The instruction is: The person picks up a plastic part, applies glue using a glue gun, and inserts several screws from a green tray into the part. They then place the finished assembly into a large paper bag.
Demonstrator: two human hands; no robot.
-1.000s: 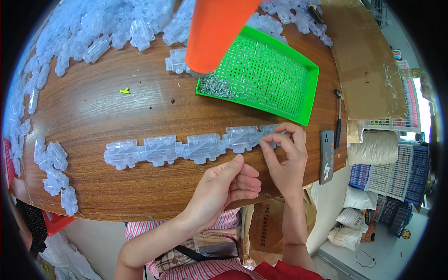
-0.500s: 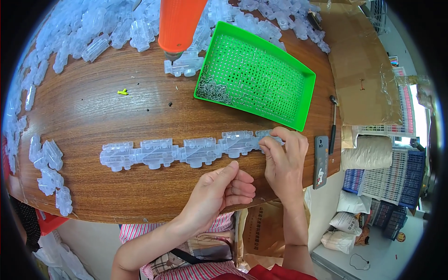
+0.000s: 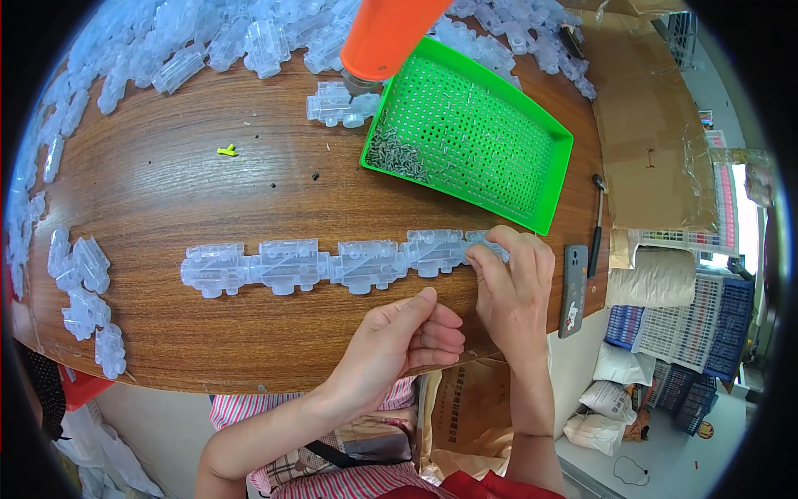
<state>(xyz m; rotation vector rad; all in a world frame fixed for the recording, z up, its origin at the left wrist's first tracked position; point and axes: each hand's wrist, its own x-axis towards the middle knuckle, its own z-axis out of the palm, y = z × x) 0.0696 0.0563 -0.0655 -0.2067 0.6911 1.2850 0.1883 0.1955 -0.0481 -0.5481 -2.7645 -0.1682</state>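
Note:
A row of several translucent plastic toy-vehicle shells (image 3: 288,264) lies across the table before me. My right hand (image 3: 517,287) is over the shell at the row's right end, its thumb and fingertips pinched together and covering part of it. Anything small between those fingertips is hidden. Nearer me, below the row, my left hand (image 3: 407,331) is held with curled fingers and the thumb resting along them. Whatever its palm may contain does not show. Beyond the row, a green perforated tray (image 3: 544,195) has small metal screws (image 3: 395,156) heaped in its near left corner.
An orange cylindrical tool (image 3: 391,37) hangs over another clear shell (image 3: 337,106) left of the tray. Piles of clear shells (image 3: 266,46) cover the far edge, with a cluster (image 3: 83,287) at left. A phone (image 3: 573,291) and a black-handled tool (image 3: 595,224) lie at right.
The orange tool has swung right, toward the tray. The whole view has shifted slightly. My hands keep nearly the same pose, the right one still at the end shell.

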